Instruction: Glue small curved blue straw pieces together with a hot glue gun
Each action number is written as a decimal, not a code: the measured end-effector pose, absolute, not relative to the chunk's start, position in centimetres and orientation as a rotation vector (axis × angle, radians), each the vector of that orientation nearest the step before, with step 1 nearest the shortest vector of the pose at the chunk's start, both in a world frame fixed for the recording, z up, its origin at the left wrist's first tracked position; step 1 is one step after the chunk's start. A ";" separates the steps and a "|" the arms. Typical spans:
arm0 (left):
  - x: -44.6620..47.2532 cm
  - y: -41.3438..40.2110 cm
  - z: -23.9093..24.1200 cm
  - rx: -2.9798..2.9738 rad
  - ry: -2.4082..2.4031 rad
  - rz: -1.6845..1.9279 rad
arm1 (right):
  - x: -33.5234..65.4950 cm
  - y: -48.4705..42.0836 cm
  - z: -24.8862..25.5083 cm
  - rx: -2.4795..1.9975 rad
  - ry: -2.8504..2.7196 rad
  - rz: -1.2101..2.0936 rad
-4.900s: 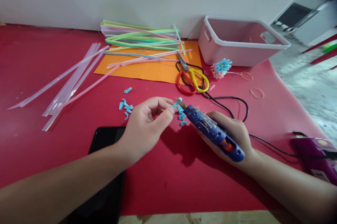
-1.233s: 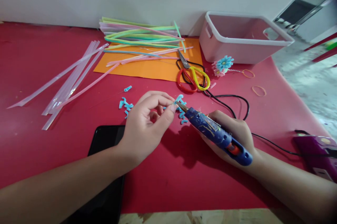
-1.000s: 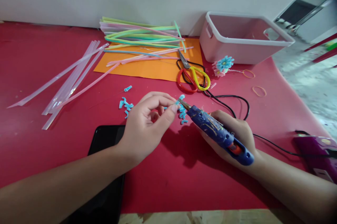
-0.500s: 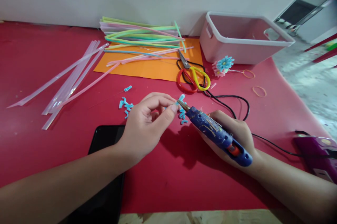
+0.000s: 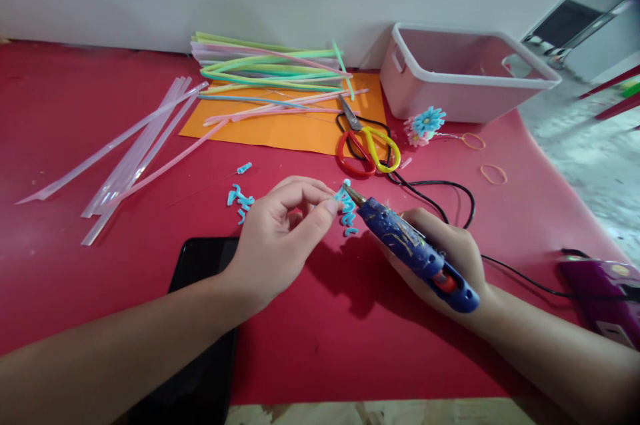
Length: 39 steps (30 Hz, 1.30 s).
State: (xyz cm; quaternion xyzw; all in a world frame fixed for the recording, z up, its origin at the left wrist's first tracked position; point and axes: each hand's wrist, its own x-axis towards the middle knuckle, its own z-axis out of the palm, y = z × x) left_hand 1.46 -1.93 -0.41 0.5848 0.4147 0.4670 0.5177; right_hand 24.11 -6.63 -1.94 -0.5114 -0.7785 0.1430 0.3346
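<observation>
My left hand [image 5: 277, 238] pinches a small light-blue pipe cleaner piece [image 5: 340, 196] between thumb and fingers, which partly hide it. My right hand [image 5: 453, 248] is wrapped round a blue glue gun [image 5: 400, 238] with dried glue strands on its body. The metal nozzle points up and left, right beside the pinched piece; whether they touch I cannot tell. Short curled blue pipe cleaner pieces [image 5: 349, 219] lie on the red table just beyond the nozzle. More blue pieces [image 5: 241, 198] sit left of my left hand, and a blue coil on thin wire [image 5: 245, 168] lies behind them.
Scissors [image 5: 367, 145] and a black cord [image 5: 465, 195] lie behind my hands. Further back are pipe cleaners [image 5: 270, 68] on orange paper [image 5: 300, 132], clear glue sticks [image 5: 135, 152], a fuzzy flower [image 5: 429, 120] and a pink bin [image 5: 450, 95]. A black tablet-like device [image 5: 205, 258] is under my left forearm.
The glue gun's nozzle has drawn back slightly to the right and up from the pinched blue piece. My left hand has stayed nearly still.
</observation>
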 end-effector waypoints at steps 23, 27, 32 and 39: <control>1.4 -1.9 -0.3 1.452 0.998 1.136 | 23.7 -6.7 -1.3 -1.308 -2.082 0.431; 1.5 -1.9 -0.4 1.415 1.000 1.140 | 23.9 -6.8 -1.4 -1.301 -2.066 0.442; 1.4 -2.0 -0.4 1.417 1.015 1.127 | 24.1 -6.7 -1.7 -1.335 -2.001 0.411; 1.4 -1.9 -0.3 1.448 1.044 1.112 | 24.1 -6.6 -1.8 -1.373 -2.009 0.366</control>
